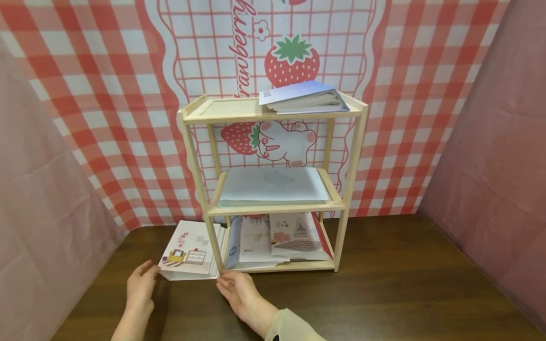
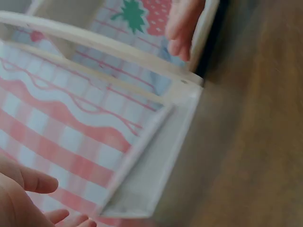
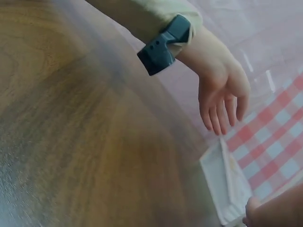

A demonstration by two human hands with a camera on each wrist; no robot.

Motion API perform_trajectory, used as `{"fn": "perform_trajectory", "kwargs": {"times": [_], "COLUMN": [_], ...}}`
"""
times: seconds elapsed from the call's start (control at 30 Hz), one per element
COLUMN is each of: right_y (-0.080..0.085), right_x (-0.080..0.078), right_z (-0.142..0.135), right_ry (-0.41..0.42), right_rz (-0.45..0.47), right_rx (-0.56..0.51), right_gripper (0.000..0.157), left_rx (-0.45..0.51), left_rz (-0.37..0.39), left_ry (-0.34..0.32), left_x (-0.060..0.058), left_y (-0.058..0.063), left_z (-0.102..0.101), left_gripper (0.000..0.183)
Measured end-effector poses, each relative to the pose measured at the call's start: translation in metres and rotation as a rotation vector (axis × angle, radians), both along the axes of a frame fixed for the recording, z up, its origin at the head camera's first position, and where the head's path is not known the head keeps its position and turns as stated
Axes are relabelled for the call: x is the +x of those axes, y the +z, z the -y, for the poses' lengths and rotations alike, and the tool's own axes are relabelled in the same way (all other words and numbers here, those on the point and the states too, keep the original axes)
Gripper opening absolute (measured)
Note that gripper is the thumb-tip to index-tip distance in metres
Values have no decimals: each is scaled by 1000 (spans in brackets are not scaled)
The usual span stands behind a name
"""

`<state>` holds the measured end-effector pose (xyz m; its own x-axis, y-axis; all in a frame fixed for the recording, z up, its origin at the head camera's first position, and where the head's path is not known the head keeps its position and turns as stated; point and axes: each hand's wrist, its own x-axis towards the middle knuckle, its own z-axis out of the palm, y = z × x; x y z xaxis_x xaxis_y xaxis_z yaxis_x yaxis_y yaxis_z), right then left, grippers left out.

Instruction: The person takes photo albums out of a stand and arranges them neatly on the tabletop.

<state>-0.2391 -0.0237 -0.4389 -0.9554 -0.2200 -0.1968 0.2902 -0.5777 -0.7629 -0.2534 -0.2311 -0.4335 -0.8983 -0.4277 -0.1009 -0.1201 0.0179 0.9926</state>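
A thick white binder or album, its cover printed with a drawn room, lies on the table against the left side of a wooden shelf rack. My left hand is by its left front corner; contact is unclear. In the right wrist view, the left hand's fingers hang fairly straight above the binder's end. At the rack's front left leg is my right hand, its fingers extended close to the binder's right corner. The left wrist view shows the binder's wedge-shaped side between both hands.
A blue binder lies tilted on the rack's top shelf. The middle shelf bears a pale flat folder. Several picture-covered booklets fill the bottom shelf. Behind hangs a checked strawberry cloth; pink cloth closes the sides.
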Motion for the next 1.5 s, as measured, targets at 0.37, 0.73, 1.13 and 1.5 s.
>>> {"fn": "perform_trajectory", "kwargs": {"times": [0.37, 0.73, 1.13, 1.5], "right_y": [46, 77, 99, 123], "right_x": [3, -1, 1, -2], "right_z": [-45, -80, -105, -129], "right_ry": [161, 215, 236, 217], "right_rz": [-172, -278, -396, -462], "right_rx": [97, 164, 284, 365], "right_gripper": [49, 47, 44, 43], "left_rx": [-62, -66, -23, -30], "left_rz": [-127, -193, -297, -330], "left_ry": [44, 22, -66, -145], "left_x": [17, 27, 40, 45], "left_y": [72, 97, 120, 133], "left_z": [-26, -46, -65, -77], "left_gripper": [53, 50, 48, 53]}}
